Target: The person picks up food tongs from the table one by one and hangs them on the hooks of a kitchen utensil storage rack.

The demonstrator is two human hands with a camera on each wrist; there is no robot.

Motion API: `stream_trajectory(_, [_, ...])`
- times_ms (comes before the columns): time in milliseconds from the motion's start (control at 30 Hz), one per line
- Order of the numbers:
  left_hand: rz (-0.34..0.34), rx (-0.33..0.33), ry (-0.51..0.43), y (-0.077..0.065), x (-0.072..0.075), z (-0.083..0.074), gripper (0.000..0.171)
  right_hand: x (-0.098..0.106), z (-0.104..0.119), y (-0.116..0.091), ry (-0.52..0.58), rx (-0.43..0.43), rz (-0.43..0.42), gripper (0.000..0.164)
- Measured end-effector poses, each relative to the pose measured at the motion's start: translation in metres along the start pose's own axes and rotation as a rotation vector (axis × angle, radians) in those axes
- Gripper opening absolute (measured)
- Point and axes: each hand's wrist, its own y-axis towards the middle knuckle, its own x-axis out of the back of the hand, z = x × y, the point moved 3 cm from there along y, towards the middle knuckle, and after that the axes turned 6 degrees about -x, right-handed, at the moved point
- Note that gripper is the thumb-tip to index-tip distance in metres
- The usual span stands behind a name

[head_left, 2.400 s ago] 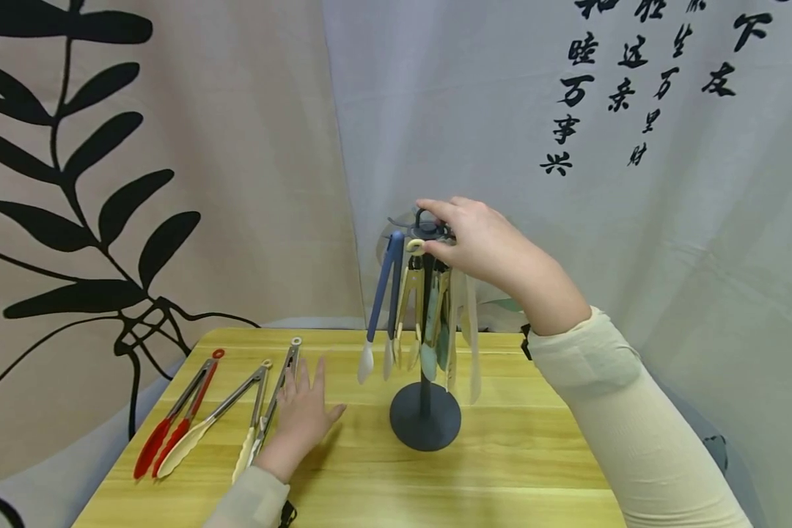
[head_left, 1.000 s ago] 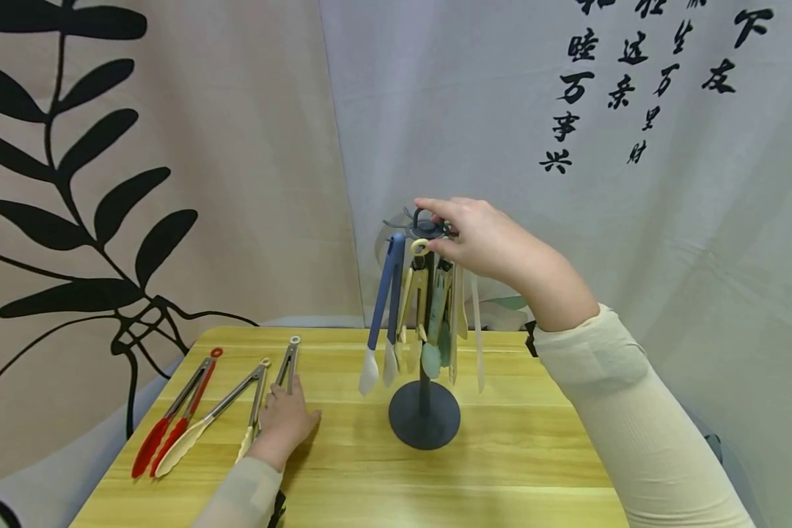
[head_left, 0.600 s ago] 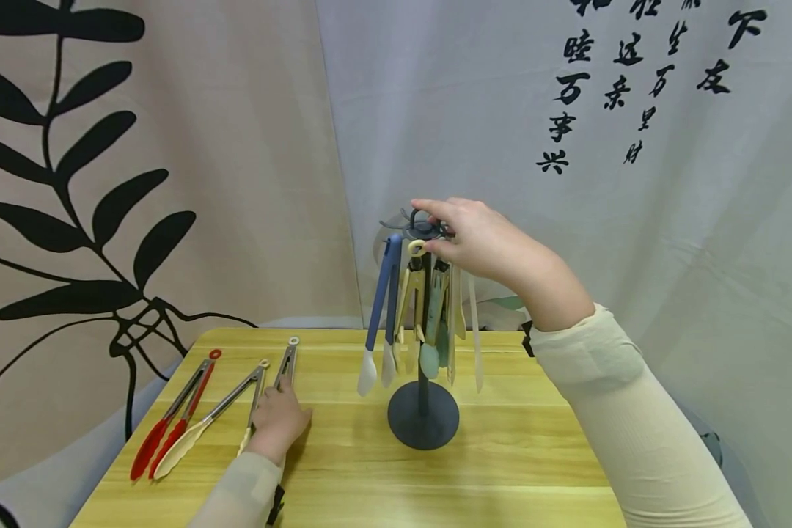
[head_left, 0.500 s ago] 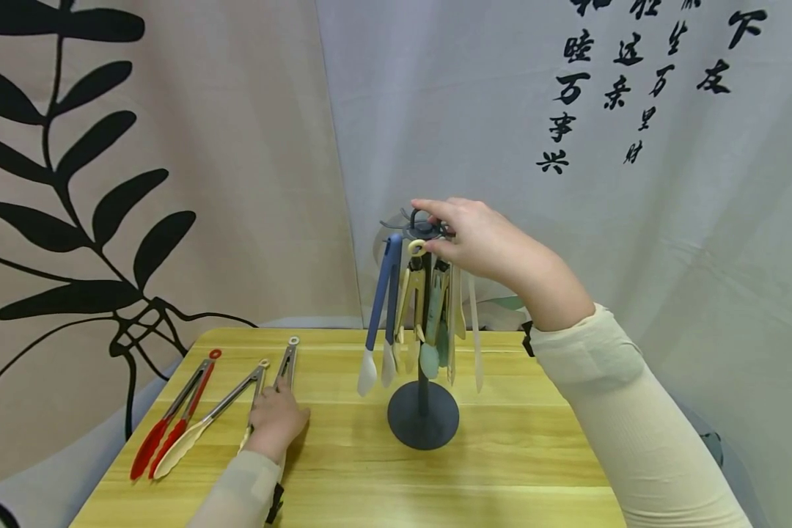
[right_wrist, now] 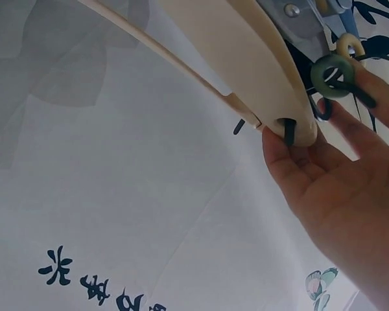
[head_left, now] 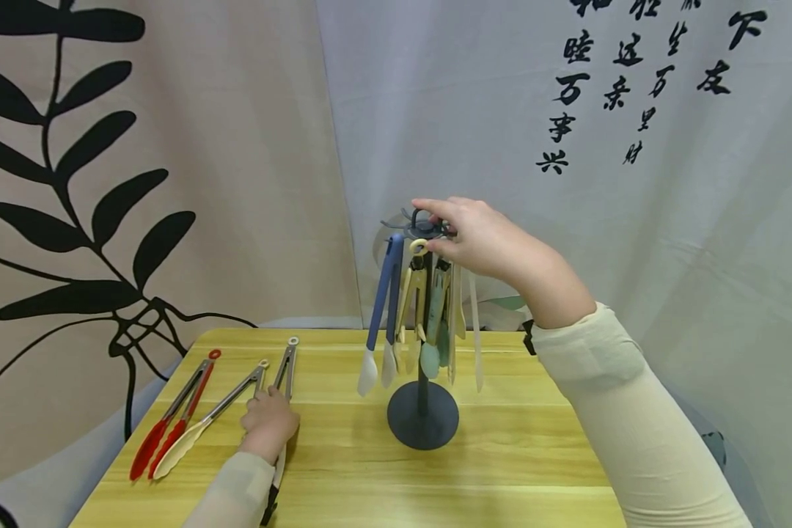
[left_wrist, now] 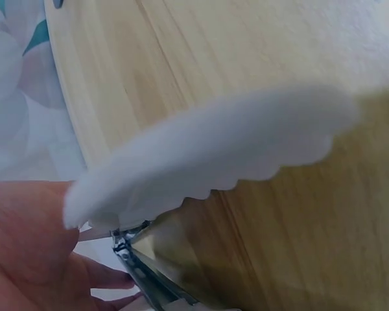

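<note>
In the head view my left hand (head_left: 269,422) grips metal tongs (head_left: 289,367) on the table, fingers curled over the arms. The left wrist view shows the tongs' pale scalloped head (left_wrist: 214,146) in front of the palm (left_wrist: 29,246), with fingertips behind the metal. My right hand (head_left: 485,235) holds the top of a dark utensil stand (head_left: 424,416), thumb near a yellow ring (head_left: 419,246). In the right wrist view its fingers (right_wrist: 298,168) curl around the hooks, behind the end of hanging cream tongs (right_wrist: 246,65). A green ring (right_wrist: 332,76) hangs beside them.
Left of my left hand lie cream-tipped tongs (head_left: 191,444) and red tongs (head_left: 152,444). Blue tongs (head_left: 384,293), pale green tongs (head_left: 430,356) and several others hang from the stand. Behind the wooden table (head_left: 515,455) is a printed curtain (head_left: 251,161).
My left hand, spread over the rightmost tongs at first, has drawn back toward the front and curled round them. The hanging tongs have swung slightly; my right hand stays at the stand's top.
</note>
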Motion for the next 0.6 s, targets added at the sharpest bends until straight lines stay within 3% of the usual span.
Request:
stream_trajectory(200, [-0.002,0.002,-0.004,0.0016,0.0006,0.0006,0.066,0.0005,-0.0045,0.0001,0.033,0.016,0.012,0.063])
stream_trajectory(433, [-0.01,0.003,-0.002,-0.0008,0.0033,-0.0002,0.062,0.0011,-0.0011,-0.0004,0.018,0.068,0.014,0.062])
stream_trajectory(600, [-0.014,0.01,0.003,0.001,0.0025,0.0003,0.06,0.0025,0.0011,-0.0022,-0.003,0.058,0.017,0.063])
